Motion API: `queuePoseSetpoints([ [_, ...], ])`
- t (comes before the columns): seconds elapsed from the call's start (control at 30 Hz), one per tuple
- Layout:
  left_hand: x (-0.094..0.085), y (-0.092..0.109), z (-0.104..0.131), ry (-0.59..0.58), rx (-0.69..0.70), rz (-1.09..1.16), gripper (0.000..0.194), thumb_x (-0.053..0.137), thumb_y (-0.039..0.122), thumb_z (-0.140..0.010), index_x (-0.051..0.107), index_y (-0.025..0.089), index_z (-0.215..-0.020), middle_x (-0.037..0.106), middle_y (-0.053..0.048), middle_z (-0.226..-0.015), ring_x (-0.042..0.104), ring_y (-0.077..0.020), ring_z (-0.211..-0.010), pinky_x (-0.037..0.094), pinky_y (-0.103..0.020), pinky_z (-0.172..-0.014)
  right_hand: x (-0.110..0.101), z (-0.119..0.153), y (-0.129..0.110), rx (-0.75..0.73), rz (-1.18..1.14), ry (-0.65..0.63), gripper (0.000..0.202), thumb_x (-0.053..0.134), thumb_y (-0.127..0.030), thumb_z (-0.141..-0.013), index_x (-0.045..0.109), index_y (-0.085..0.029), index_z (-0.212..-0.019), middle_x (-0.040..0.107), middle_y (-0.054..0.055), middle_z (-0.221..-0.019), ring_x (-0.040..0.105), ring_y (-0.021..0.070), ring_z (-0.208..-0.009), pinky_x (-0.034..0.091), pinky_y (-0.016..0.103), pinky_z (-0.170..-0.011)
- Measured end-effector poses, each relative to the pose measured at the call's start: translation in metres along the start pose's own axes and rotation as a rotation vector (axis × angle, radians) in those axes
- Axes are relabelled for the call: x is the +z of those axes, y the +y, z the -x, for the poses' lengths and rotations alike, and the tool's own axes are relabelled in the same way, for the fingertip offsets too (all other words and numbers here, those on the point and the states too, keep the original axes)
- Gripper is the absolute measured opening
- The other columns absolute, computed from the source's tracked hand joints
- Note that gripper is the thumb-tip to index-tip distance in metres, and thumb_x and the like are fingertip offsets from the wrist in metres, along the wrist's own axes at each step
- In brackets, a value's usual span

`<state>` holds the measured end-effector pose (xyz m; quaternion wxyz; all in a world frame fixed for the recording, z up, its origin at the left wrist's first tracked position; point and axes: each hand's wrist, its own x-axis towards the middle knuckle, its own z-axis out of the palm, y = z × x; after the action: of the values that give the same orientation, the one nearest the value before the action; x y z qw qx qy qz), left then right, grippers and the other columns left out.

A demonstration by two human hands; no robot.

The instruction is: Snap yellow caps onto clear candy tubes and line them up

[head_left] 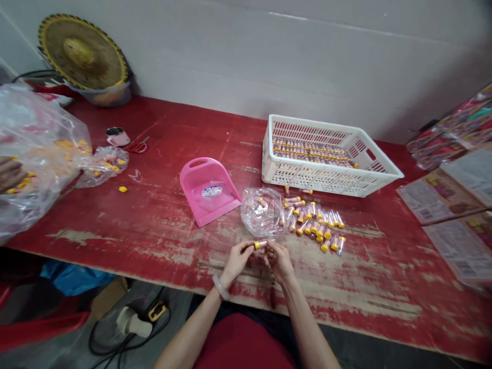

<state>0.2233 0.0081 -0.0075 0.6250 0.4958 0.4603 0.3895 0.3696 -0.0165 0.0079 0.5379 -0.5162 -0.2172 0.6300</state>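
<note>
Yellow-capped tube (261, 245) sits between the two hands near the table's near edge, its long axis running left to right, almost level with that edge. Its cap faces left, its clear end right. The left hand (237, 260) is at the cap, its grip pinched on that end; the right hand (280, 260) is closed on the clear end, though the fingers are small and blurred, so whether it also holds something underneath I cannot tell. Both hands are equally near, one at each end.

Just beyond lies a crumpled clear plastic bag (253, 225), with a small tube in it. To its right, a loose pile of capped tubes (315, 225) spreads over the worn red table (115, 225). Farther off stands a white basket (330, 177) with rows of tubes inside. A pink dustpan (209, 206) lies left of the bag. At far left, another person's hand (9, 177) is by a large clear sack (42, 123) of yellow pieces; printed boxes (442, 200) stand at right.
</note>
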Motion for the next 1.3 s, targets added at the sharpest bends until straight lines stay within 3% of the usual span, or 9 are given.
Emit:
queuePoseSetpoints([
  [0.17, 0.002, -0.002, 0.002, -0.004, -0.006, 0.001, 0.035, 0.062, 0.041, -0.079, 0.072, 0.016, -0.101, 0.072, -0.009, -0.103, 0.065, -0.0221, -0.094, 0.05, -0.032, -0.085, -0.021, -0.004, -0.009, -0.059, 0.185, 0.182, 0.046, 0.068, -0.062, -0.07, 0.058, -0.017, -0.071, 0.057, -0.002, -0.055, 0.043, 0.009, -0.039, 0.025, 0.021, -0.038],
  [0.3, -0.008, -0.019, -0.001, 0.103, -0.08, 0.003, 0.043, 0.063, 0.048, -0.075, 0.07, 0.013, -0.1, 0.072, -0.01, -0.093, 0.065, -0.0207, -0.079, 0.052, -0.031, -0.071, -0.073, -0.024, -0.061, -0.324, 0.808, 0.555, 0.055, 0.055, -0.071, -0.074, 0.062, -0.017, -0.067, 0.064, 0.005, -0.062, 0.054, 0.0167, -0.055, 0.036, 0.025, -0.051],
  [0.5, -0.017, -0.025, -0.004, 0.176, -0.05, 0.018, 0.042, 0.063, 0.048, -0.075, 0.07, 0.014, -0.097, 0.071, -0.009, -0.09, 0.064, -0.0179, -0.074, 0.05, -0.029, -0.071, -0.12, -0.064, -0.138, 0.03, 1.566, 0.726, 0.061, 0.041, -0.063, -0.088, 0.071, -0.011, -0.086, 0.07, 0.021, -0.087, 0.066, 0.0308, -0.086, 0.041, 0.033, -0.069],
  [0.63, -0.023, -0.022, -0.005, 0.234, -0.031, 0.013, 0.04, 0.062, 0.048, -0.076, 0.069, 0.014, -0.095, 0.071, -0.009, -0.088, 0.065, -0.0183, -0.073, 0.051, -0.03, -0.071, -0.091, -0.08, -0.127, -0.133, 1.633, 0.652, 0.057, 0.033, -0.055, -0.095, 0.069, -0.012, -0.099, 0.071, 0.018, -0.092, 0.066, 0.0265, -0.088, 0.042, 0.03, -0.07],
  [0.73, -0.027, -0.022, -0.008, 0.265, -0.04, 0.011, 0.041, 0.062, 0.05, -0.073, 0.069, 0.014, -0.091, 0.071, -0.008, -0.084, 0.065, -0.0193, -0.071, 0.053, -0.031, -0.068, -0.044, -0.097, -0.099, -0.348, 1.679, 0.413, 0.042, 0.031, -0.041, -0.099, 0.065, -0.019, -0.109, 0.07, 0.011, -0.1, 0.066, 0.0206, -0.092, 0.042, 0.026, -0.073],
  [0.83, -0.036, -0.023, -0.014, 0.244, -0.008, -0.061, 0.038, 0.06, 0.047, -0.075, 0.069, 0.014, -0.092, 0.072, -0.009, -0.086, 0.066, -0.0212, -0.075, 0.053, -0.034, -0.072, 0.003, -0.127, -0.081, -0.363, 1.764, 0.188, 0.033, 0.035, -0.03, -0.098, 0.061, -0.022, -0.117, 0.068, 0.009, -0.111, 0.064, 0.0195, -0.1, 0.042, 0.025, -0.078],
  [0.93, -0.055, -0.02, -0.028, 0.281, 0.09, -0.221, 0.031, 0.056, 0.038, -0.079, 0.069, 0.015, -0.095, 0.071, -0.011, -0.095, 0.066, -0.0227, -0.088, 0.051, -0.037, -0.085, 0.031, -0.158, -0.077, -0.348, 1.771, 0.125, 0.033, 0.038, -0.022, -0.096, 0.059, -0.02, -0.121, 0.065, 0.013, -0.118, 0.064, 0.0205, -0.103, 0.043, 0.026, -0.08],
  [1.13, -0.113, 0.009, -0.071, 0.526, 0.269, -0.822, 0.036, 0.046, 0.012, -0.08, 0.061, 0.013, -0.112, 0.062, -0.015, -0.112, 0.058, -0.0252, -0.108, 0.044, -0.042, -0.097, 0.035, -0.172, -0.08, -0.335, 1.785, 0.046, 0.025, 0.047, -0.012, -0.088, 0.065, -0.011, -0.106, 0.067, 0.02, -0.105, 0.066, 0.0235, -0.096, 0.044, 0.028, -0.079],
  [1.3, -0.132, 0.04, -0.105, 0.442, 0.149, -1.308, 0.033, 0.039, 0.007, -0.082, 0.063, 0.013, -0.104, 0.059, -0.02, -0.112, 0.054, -0.0311, -0.107, 0.045, -0.044, -0.089, 0.014, -0.129, -0.084, -0.425, 1.708, 0.069, 0.021, 0.049, -0.019, -0.089, 0.067, -0.013, -0.099, 0.067, 0.016, -0.104, 0.065, 0.0205, -0.091, 0.044, 0.027, -0.077],
])
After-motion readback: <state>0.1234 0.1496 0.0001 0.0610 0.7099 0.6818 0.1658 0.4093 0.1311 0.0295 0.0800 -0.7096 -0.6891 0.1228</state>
